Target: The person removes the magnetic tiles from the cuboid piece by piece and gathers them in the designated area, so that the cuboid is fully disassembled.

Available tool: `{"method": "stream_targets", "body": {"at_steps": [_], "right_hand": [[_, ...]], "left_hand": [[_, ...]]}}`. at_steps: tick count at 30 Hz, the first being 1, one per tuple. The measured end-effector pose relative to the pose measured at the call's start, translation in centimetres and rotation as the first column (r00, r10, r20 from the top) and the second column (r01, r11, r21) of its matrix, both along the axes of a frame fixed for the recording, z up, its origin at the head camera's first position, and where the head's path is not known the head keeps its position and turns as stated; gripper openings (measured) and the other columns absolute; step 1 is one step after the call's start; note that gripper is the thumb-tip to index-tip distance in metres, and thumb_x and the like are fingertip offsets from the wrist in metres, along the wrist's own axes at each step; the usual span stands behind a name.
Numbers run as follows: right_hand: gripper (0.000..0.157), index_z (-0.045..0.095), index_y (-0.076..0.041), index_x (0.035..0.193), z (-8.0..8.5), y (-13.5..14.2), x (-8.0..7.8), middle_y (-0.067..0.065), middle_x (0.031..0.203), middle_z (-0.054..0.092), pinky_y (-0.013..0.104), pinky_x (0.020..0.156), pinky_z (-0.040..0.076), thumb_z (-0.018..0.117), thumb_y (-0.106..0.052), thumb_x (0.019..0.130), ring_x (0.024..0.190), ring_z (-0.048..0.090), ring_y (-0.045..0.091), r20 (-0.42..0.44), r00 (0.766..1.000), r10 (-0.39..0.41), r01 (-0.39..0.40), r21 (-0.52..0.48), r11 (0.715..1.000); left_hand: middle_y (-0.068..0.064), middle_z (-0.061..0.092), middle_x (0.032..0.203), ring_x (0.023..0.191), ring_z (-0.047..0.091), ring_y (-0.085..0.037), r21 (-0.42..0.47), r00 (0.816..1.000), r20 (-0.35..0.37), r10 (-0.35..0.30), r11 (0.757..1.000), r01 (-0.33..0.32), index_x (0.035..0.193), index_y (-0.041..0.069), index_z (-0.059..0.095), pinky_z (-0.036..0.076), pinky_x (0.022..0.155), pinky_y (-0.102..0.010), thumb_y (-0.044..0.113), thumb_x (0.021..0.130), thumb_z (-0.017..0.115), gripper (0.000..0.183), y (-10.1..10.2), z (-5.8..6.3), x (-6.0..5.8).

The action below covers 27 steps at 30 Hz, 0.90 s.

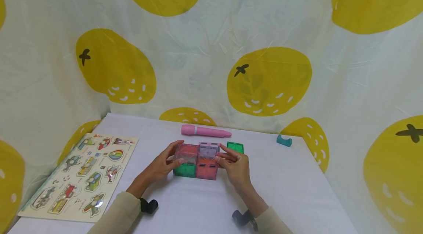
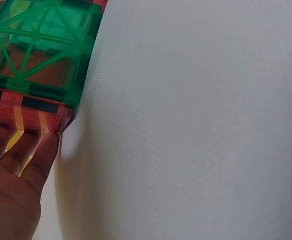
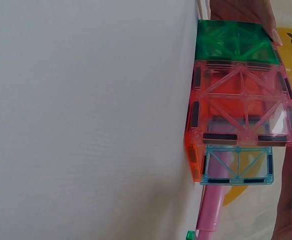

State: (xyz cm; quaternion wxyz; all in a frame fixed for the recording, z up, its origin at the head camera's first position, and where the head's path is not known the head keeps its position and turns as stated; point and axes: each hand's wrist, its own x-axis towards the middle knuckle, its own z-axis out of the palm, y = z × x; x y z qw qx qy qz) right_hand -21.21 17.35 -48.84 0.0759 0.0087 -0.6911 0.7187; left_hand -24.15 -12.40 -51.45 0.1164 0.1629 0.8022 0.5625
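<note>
Table (image 1: 290, 190) carries the tile block (image 1: 202, 170). My left fingers (image 1: 172, 147) are clamped round the block's left side, right fingers (image 1: 232, 153) pinch its right side; I'd squeeze light and even, edges flush, or tiles may pop loose. Pink stick (image 1: 211, 132) lies behind the block. Right wrist view picks up a blue-framed tile (image 3: 237, 164) past the block's red front tile (image 3: 244, 96); can't make that out in head view.

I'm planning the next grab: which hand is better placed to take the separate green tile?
Probably the right hand. The green tile lies just beyond it, right of the tile block; the left hand is on the block's opposite side. The right may need to release the block first.
</note>
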Motion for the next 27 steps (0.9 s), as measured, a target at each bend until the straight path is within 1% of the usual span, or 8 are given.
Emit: {"method": "stream_targets", "body": {"at_steps": [4, 8, 11, 15, 21, 23, 27], "right_hand": [[0.046, 0.078, -0.014, 0.129, 0.3, -0.2, 0.0, 0.022, 0.109, 0.08, 0.037, 0.073, 0.068, 0.085, 0.001, 0.086, 0.084, 0.082, 0.019, -0.053, 0.999, 0.004, -0.003, 0.024, 1.0], [0.045, 0.078, -0.013, 0.129, 0.5, -0.2, -0.1, 0.024, 0.109, 0.08, 0.037, 0.074, 0.068, 0.084, 0.0, 0.087, 0.084, 0.082, 0.021, -0.073, 0.997, 0.007, -0.005, 0.024, 1.0], [0.044, 0.078, -0.013, 0.13, 0.8, -0.1, -0.3, 0.024, 0.109, 0.08, 0.036, 0.074, 0.068, 0.083, 0.0, 0.088, 0.085, 0.082, 0.022, -0.069, 0.998, -0.013, 0.013, 0.001, 1.0], [0.044, 0.077, -0.015, 0.131, 1.3, 0.4, -0.6, 0.021, 0.11, 0.08, 0.035, 0.076, 0.067, 0.081, 0.0, 0.09, 0.085, 0.082, 0.021, -0.052, 0.998, -0.047, 0.047, -0.018, 0.999], [0.046, 0.075, -0.01, 0.133, 1.7, 2.3, -1.0, 0.02, 0.109, 0.081, 0.036, 0.077, 0.067, 0.081, 0.003, 0.089, 0.084, 0.082, 0.019, -0.038, 0.996, -0.082, 0.081, -0.033, 0.996], [0.046, 0.076, -0.011, 0.132, 1.8, 3.2, -1.1, 0.018, 0.108, 0.082, 0.036, 0.077, 0.067, 0.08, 0.004, 0.089, 0.085, 0.082, 0.019, -0.026, 0.994, -0.107, 0.107, -0.027, 0.994], [0.045, 0.076, -0.015, 0.133, 1.8, 5.4, -1.5, 0.011, 0.107, 0.083, 0.032, 0.078, 0.067, 0.08, 0.0, 0.091, 0.086, 0.082, 0.016, 0.014, 0.989, -0.15, 0.15, 0.02, 0.989]], "left_hand": [[-0.002, 0.04, 0.169, 0.159, 0.037, -0.034, 0.002, 1.0, -0.002, 0.001, 1.0, -0.001, 0.161, 0.047, 0.032, 0.037, 0.127, -0.057, 0.045, 0.101, 0.072, 0.072, -0.1, 0.1, 0.0], [-0.003, 0.04, 0.169, 0.158, 0.037, -0.035, 0.006, 1.0, -0.005, -0.004, 1.0, 0.004, 0.164, 0.042, 0.03, 0.037, 0.127, -0.057, 0.044, 0.102, 0.071, 0.074, 0.0, 0.0, -0.1], [-0.003, 0.04, 0.169, 0.158, 0.037, -0.035, 0.009, 1.0, -0.001, -0.007, 1.0, 0.007, 0.163, 0.043, 0.031, 0.037, 0.127, -0.057, 0.045, 0.101, 0.071, 0.074, 0.0, 0.0, -0.1], [-0.002, 0.04, 0.17, 0.158, 0.037, -0.035, 0.007, 1.0, 0.005, -0.004, 1.0, 0.004, 0.161, 0.049, 0.031, 0.037, 0.127, -0.057, 0.046, 0.101, 0.071, 0.072, 0.0, -0.1, -0.2], [-0.002, 0.038, 0.171, 0.159, 0.036, -0.036, 0.004, 1.0, 0.015, 0.0, 1.0, 0.0, 0.16, 0.05, 0.031, 0.036, 0.127, -0.058, 0.046, 0.1, 0.072, 0.072, -0.1, -0.2, -0.2], [-0.002, 0.037, 0.171, 0.159, 0.035, -0.036, 0.002, 1.0, 0.018, 0.0, 1.0, 0.0, 0.16, 0.051, 0.031, 0.036, 0.127, -0.058, 0.046, 0.1, 0.072, 0.073, -0.1, -0.1, -0.1], [-0.002, 0.036, 0.172, 0.16, 0.034, -0.037, 0.004, 1.0, 0.023, 0.003, 1.0, -0.003, 0.16, 0.051, 0.031, 0.035, 0.128, -0.058, 0.046, 0.1, 0.073, 0.073, 0.0, -0.1, 0.0]]}}
